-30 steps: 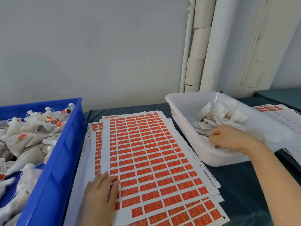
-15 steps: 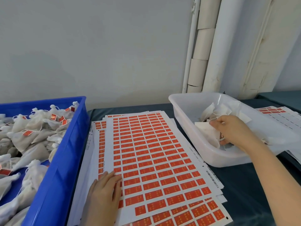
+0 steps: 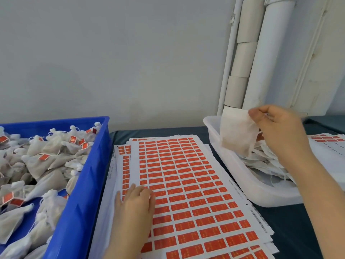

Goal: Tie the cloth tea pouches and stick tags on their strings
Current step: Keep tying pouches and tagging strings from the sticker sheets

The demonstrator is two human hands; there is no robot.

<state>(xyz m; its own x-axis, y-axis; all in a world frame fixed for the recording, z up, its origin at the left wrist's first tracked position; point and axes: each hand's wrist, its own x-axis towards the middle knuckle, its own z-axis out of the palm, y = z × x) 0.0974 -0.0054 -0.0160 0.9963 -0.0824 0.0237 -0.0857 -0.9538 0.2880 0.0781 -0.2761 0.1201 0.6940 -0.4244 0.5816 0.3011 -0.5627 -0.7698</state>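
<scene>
My right hand [image 3: 280,133] pinches the top corner of a white cloth tea pouch [image 3: 237,135] and holds it hanging above the white plastic tub [image 3: 248,182]. Several more untied pouches [image 3: 265,161] lie in that tub. A stack of sticker sheets with rows of orange-red tags [image 3: 188,186] covers the middle of the table. My left hand [image 3: 136,204] rests flat on the near left part of the top sheet, fingers together.
A blue crate [image 3: 84,191] at the left holds several tied pouches with red tags [image 3: 44,161]. More tag sheets [image 3: 328,144] lie at the right behind the tub. White pipes [image 3: 261,58] run up the wall behind the tub. Dark cloth [image 3: 291,221] covers the table.
My right hand has come up out of the white tub with one pouch pinched in its fingers. My left hand has stayed on the sticker sheet.
</scene>
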